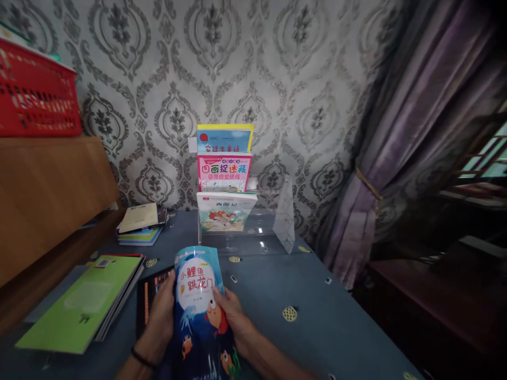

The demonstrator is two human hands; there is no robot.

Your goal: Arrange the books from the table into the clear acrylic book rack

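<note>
A blue picture book (197, 322) with orange fish on its cover is held upright between both hands, its cover bowed slightly. My left hand (161, 309) grips its left edge, and a dark band circles that wrist. On the opposite edge, my right hand (234, 316) is closed with the thumb on the cover. Just beyond stands a clear acrylic book rack (283, 216), its left half filled in tiers. The front tier carries a white-topped book with a fox-like drawing (224, 215), behind it a pink book (224, 171), then a blue and yellow one (224, 138).
At left lies a stack topped by a green book (85, 301), near a dark book (144, 303) partly under my left arm. A smaller pile (139, 219) sits farther back. A wooden cabinet (51, 184) bears a red basket (37, 89). A purple curtain (356, 211) hangs right.
</note>
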